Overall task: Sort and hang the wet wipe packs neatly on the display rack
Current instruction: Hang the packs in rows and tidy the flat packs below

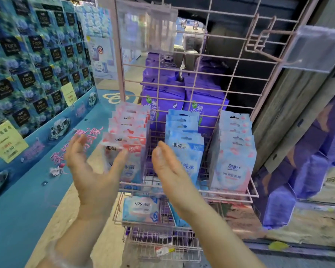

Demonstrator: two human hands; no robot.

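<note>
On the pink wire display rack (217, 78), three rows of wet wipe packs hang from hooks. The left hand (91, 171) is spread wide, holding nothing, its fingertips at the front of the red-and-white soft plastic packs (128, 132). The right hand (168, 169), also flat and empty, stands between that row and the pale blue packs (184, 144). Further right hang the blue-and-pink packs (234, 151). A careless squeeze could probably tilt the front pack or slip it off its hook.
</note>
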